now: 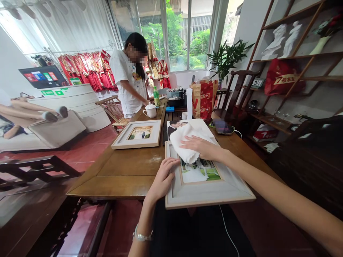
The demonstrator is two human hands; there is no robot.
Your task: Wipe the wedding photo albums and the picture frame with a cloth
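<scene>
A white picture frame [209,194] with a pale wood edge lies near me at the table's front edge, its far side tilted slightly. Inside it a photo [211,171] shows green grass and white cloth, partly covered. My left hand [163,176] grips the frame's left side, fingers bent over the rim. My right hand [199,146] holds a bunched white cloth [184,142] against the frame's upper part, fingers stretched across the cloth. Farther left lies a second picture frame [120,142] with a photo in it. Behind the cloth is a white-edged portrait print [199,125], partly hidden.
On the wooden table [128,175] stand a lidded white cup [150,111], a green bottle [156,96], a red-and-tan paper bag [205,100] and a phone [223,127] with a cable. A person [127,75] stands at the far left side. Shelves rise on the right.
</scene>
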